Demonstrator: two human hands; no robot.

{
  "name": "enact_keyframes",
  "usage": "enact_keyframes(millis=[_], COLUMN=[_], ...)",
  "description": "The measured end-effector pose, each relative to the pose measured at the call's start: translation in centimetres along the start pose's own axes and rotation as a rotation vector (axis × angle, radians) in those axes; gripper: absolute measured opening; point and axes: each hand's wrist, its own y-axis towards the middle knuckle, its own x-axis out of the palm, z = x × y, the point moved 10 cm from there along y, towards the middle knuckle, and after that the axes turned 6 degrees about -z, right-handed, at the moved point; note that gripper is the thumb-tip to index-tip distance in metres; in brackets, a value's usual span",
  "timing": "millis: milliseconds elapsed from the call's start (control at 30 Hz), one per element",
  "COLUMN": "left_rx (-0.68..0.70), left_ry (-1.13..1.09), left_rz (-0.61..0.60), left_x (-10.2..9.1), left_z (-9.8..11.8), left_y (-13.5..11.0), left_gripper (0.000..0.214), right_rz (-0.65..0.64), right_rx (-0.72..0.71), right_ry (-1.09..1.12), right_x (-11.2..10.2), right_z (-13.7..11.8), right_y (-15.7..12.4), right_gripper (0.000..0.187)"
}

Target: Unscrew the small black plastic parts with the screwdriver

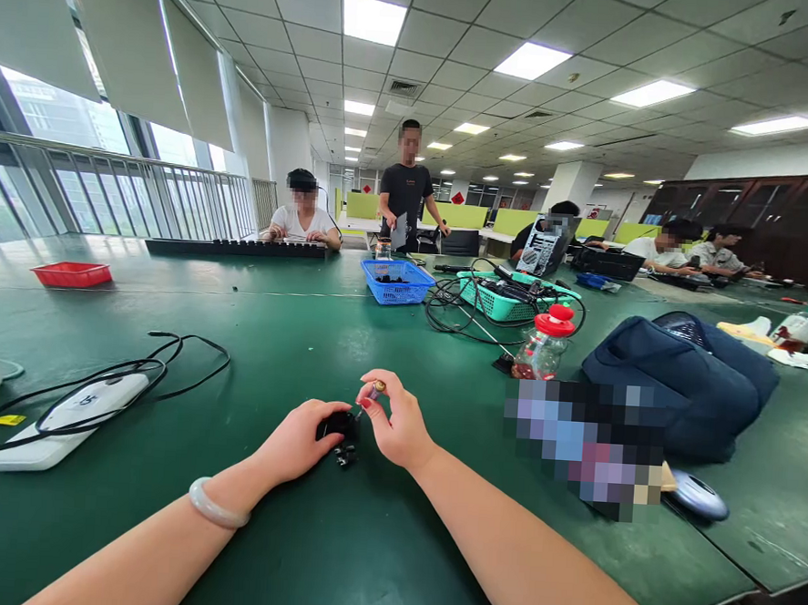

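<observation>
My left hand (305, 438) is closed around a small black part (339, 424) on the green table, fingers on top and thumb at its near side. What kind of part it is, I cannot make out. A small screwdriver (377, 390) is pinched in my right hand (395, 423), its gold-coloured end pointing up and its thin shaft slanting down to the black part. Just below my left fingertips lie some small black pieces (345, 456), apart from both hands.
To the left, a white power bank-like box (68, 419) lies under a black cable (186, 385). Ahead stand a blue basket (396, 293) and a green basket (492, 305) with cables. A red-lidded jar (544, 348) and dark blue bag (673, 383) are right. Several people are beyond.
</observation>
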Motion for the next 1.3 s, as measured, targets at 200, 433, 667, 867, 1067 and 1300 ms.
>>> enact_keyframes(millis=[200, 433, 667, 867, 1067, 1300], left_rx=[-0.014, -0.015, -0.017, -0.026, -0.023, -0.039], left_ry=[-0.006, -0.016, -0.019, -0.011, 0.003, 0.004], left_rz=[-0.006, -0.015, -0.018, -0.020, -0.007, -0.012], left_x=[0.2, 0.3, 0.4, 0.4, 0.3, 0.3], left_z=[-0.3, -0.3, -0.6, -0.5, -0.6, -0.7], left_y=[0.0, 0.1, 0.1, 0.2, 0.2, 0.2], left_gripper=[0.045, 0.043, 0.043, 0.042, 0.042, 0.042], right_rz=[0.019, 0.058, 0.067, 0.024, 0.018, 0.011], right_rx=[0.017, 0.015, 0.029, 0.021, 0.018, 0.109], right_ry=[0.034, 0.092, 0.129, 0.095, 0.057, 0.049], right_x=[-0.2, -0.6, -0.7, -0.1, 0.0, 0.1], right_z=[0.2, 0.2, 0.3, 0.7, 1.0, 1.8], right_y=[0.0, -0.1, -0.1, -0.1, 0.0, 0.2], right_gripper=[0.024, 0.024, 0.024, 0.023, 0.021, 0.021])
